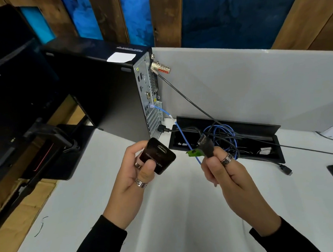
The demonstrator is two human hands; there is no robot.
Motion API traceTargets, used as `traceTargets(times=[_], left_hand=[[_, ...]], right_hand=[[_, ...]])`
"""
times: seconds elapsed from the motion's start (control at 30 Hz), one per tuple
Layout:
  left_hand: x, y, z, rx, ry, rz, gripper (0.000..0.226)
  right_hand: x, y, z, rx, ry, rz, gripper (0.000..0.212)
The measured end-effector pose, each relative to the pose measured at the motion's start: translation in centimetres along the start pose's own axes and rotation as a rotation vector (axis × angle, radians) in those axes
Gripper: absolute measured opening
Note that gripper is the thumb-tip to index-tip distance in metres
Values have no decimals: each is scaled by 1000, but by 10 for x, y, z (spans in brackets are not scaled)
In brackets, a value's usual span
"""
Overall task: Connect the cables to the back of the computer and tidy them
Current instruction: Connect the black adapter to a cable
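Cables are held above the white desk [166,212]: the left hand [133,175] curls around a small glossy black adapter box [157,155], its port facing up toward the black tower computer [105,86]; its lettering is unreadable. The right hand [222,173] pinches a black cable plug [206,146], long axis pointing up-left.

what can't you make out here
Head view only:
- Adapter lettering: blurred, and the left hand thumb covers its lower end.
- Plug cable: hidden inside the right hand.
- Rear port labels on the computer: too small.
- Monitor: cut by the left edge.
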State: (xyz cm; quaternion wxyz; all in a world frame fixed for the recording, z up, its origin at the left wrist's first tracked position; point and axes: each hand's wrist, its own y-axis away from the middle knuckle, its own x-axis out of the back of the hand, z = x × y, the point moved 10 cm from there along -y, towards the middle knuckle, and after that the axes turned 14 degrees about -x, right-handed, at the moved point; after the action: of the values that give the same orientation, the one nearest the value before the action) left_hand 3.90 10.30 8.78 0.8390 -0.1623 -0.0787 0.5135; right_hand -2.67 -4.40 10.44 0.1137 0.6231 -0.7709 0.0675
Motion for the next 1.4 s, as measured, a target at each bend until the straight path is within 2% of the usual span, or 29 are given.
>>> traceTargets(times=[0.13,0.27,0.4,1.03,1.23,1.4], left_hand=[[2,3,-4,90,9,-1,28],[-2,10,-8,145,51,-58,60],[-11,11,1,139,148,-100,72],[-17,20,8,134,215,-174,67],[-21,20,6,161,161,-221,68],[-21,17,3,174,102,-247,91]], right_hand=[[4,2,-8,-8,-21,-10,20],[4,3,-12,0,33,-4,17],[4,4,-14,22,92,10,19],[9,17,-27,121,117,74,17],[5,15,-27,154,123,68,23],[10,16,-34,257,332,122,25]])
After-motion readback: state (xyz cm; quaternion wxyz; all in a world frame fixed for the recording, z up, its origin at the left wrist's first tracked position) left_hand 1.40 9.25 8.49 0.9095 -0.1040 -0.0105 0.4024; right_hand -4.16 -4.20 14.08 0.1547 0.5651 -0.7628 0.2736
